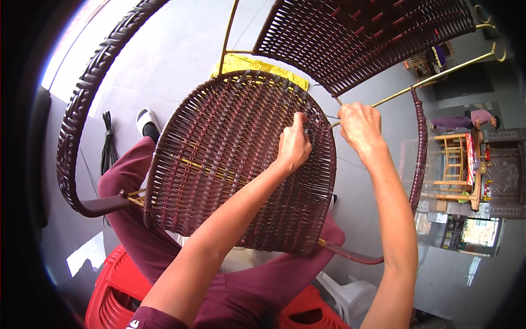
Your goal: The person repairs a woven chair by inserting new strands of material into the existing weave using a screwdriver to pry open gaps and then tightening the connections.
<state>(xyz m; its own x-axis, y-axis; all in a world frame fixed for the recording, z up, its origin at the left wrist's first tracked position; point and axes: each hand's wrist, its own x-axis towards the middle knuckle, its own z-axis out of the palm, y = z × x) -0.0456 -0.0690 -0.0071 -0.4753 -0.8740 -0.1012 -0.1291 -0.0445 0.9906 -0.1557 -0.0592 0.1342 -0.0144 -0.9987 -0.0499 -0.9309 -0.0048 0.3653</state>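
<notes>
A dark brown woven chair lies across my lap, its rounded wicker seat [219, 159] facing me. The woven backrest [361, 38] is at the top right, and a thick braided armrest [82, 120] curves round on the left. My left hand [295, 143] is closed at the seat's upper right part, close to the rim; what its fingers hold is hidden. Just beyond that rim, my right hand [359, 126] is closed round a thin strand [331, 116] that runs toward the seat edge. It sits beside the bare brass-coloured frame rod [416, 85].
Yellow sheeting [263, 64] lies on the floor behind the seat. A tied bundle of dark strands [108, 143] is at left, near my slippered foot [148, 122]. Beneath me are red plastic stools [112, 285]. Far right, another person [479, 118] is near a wooden table [455, 164].
</notes>
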